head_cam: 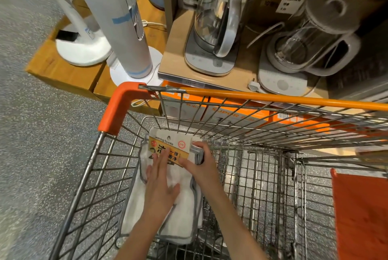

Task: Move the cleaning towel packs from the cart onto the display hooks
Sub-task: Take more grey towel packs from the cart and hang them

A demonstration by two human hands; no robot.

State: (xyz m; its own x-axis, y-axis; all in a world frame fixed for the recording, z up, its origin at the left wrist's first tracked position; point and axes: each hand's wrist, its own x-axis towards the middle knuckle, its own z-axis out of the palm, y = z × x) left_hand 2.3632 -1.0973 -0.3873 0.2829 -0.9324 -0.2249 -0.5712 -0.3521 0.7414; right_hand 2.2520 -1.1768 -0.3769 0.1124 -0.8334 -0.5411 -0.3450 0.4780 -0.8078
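Observation:
A pack of white cleaning towels (184, 207) with grey edging and a yellow-and-white card header (168, 142) lies in the left part of the wire shopping cart (262, 175). More white towels show underneath it. My left hand (161, 184) rests flat on top of the pack, fingers straight. My right hand (201, 165) grips the pack's right edge just below the header, fingers curled round the folded towel. No display hooks are in view.
The cart has an orange rim (273, 98) and corner guard, and an orange seat flap (361, 213) at right. Beyond it a wooden shelf (174, 49) carries glass kettles and a blender; tower fans (117, 18) stand on a low wooden platform at left. Speckled grey floor lies to the left.

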